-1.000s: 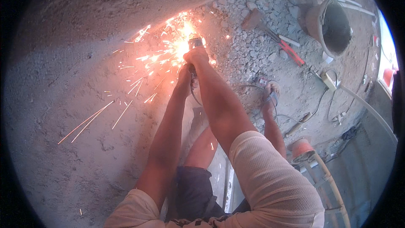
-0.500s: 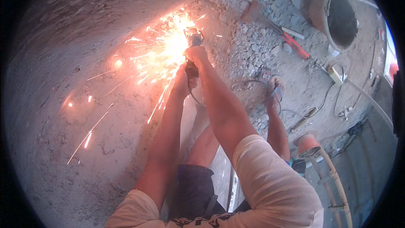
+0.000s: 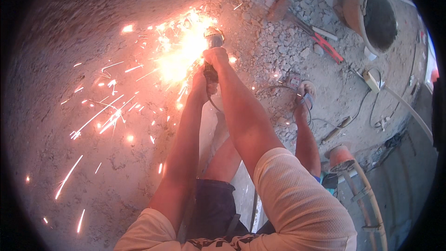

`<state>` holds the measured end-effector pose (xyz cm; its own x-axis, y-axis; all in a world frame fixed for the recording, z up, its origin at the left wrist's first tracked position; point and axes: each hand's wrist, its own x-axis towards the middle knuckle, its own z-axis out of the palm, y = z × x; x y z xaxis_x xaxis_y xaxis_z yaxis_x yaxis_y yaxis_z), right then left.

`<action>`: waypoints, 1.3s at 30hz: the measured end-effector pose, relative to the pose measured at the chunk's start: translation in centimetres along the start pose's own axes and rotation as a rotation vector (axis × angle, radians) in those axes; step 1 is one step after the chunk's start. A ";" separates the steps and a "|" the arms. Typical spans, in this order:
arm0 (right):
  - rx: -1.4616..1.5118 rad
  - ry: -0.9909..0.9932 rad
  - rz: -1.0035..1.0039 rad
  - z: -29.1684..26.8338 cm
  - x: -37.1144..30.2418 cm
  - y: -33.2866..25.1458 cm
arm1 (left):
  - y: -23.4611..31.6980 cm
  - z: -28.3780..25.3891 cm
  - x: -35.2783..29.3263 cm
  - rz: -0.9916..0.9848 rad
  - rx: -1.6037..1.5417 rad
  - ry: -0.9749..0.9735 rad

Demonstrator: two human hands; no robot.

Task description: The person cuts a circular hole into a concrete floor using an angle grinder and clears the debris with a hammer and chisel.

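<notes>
Just left of the rubble, the angle grinder was grasped by the right hand ahead of the left hand, while sparks had scattered farther leftward from the rubble, suggesting continued grinding.

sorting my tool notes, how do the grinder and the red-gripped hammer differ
The grinder is gripped by the left hand and right hand; the hammer lies untouched on rubble.
Bright sparks fly at the grinder; none fly from the hammer.
The grinder looks shorter; the hammer has a long handle.
Both are tools.
</notes>
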<state>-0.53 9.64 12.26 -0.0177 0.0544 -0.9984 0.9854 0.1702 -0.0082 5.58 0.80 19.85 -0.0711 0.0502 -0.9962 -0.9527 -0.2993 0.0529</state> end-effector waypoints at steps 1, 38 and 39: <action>0.003 -0.008 -0.005 -0.1 0.4 0.0 | 0.1 0.0 0.1 -0.011 0.000 -0.025; 0.024 0.005 -0.003 -0.1 -0.3 0.1 | 0.2 1.0 0.9 0.070 0.135 0.142; 0.022 0.015 -0.009 0.0 -0.2 0.1 | 0.1 1.2 0.9 0.084 0.139 0.147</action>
<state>-0.44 9.68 12.49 -0.0295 0.0681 -0.9972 0.9886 0.1494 -0.0191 5.04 1.90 19.02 -0.1180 -0.1120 -0.9867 -0.9775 -0.1617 0.1353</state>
